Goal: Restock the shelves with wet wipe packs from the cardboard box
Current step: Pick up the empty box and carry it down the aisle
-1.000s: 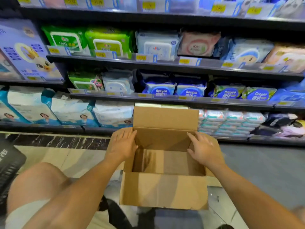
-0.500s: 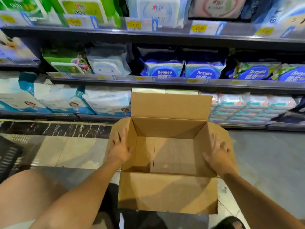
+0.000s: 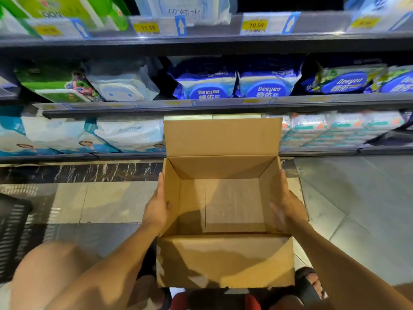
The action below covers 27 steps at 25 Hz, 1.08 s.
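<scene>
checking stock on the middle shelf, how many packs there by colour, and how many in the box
Green packs: 1
White packs: 1
Dark blue Deeyeo packs: 2
Green-and-blue Deeyeo packs: 2
Packs in the cardboard box: 0
Total: 6

cardboard box [image 3: 223, 198] frame centre, open, nothing inside | left hand [image 3: 156, 211] flat on its left wall, right hand [image 3: 288, 209] on its right wall | blue Deeyeo packs [image 3: 234, 86] on shelf [image 3: 223, 104] above | black basket [image 3: 13, 231] left edge

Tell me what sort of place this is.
Most likely a supermarket or shop aisle: shelves stocked with Deeyeo wipe packs, yellow price tags along the shelf edges, and a black basket on the floor.
</scene>
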Each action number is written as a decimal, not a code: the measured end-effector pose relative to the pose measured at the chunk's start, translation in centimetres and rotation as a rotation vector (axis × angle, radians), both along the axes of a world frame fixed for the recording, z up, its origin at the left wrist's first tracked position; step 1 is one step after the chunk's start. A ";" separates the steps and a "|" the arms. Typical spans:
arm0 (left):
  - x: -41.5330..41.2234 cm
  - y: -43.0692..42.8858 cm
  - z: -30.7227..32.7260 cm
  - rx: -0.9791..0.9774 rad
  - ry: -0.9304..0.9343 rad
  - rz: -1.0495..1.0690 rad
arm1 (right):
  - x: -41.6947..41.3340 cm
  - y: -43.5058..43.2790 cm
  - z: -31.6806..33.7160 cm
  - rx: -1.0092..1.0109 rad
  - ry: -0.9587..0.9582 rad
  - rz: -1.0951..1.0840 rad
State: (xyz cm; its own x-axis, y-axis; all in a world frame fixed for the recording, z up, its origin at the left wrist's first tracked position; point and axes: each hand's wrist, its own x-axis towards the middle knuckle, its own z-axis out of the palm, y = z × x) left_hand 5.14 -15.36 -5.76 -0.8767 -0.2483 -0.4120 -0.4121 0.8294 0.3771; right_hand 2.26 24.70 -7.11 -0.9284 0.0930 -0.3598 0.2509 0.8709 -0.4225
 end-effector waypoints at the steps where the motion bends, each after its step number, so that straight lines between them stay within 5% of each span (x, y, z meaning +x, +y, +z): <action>1: 0.3 0.1 1.2 0.011 0.003 -0.006 | 0.3 0.2 1.0 -0.008 -0.011 -0.011; 18: 0.2 4.2 33.1 0.013 -0.144 -0.173 | 5.0 5.5 33.5 0.052 -0.147 -0.105; 27: -3.6 13.9 39.5 0.063 -0.148 -0.414 | 10.8 13.6 40.3 -0.055 -0.102 -0.374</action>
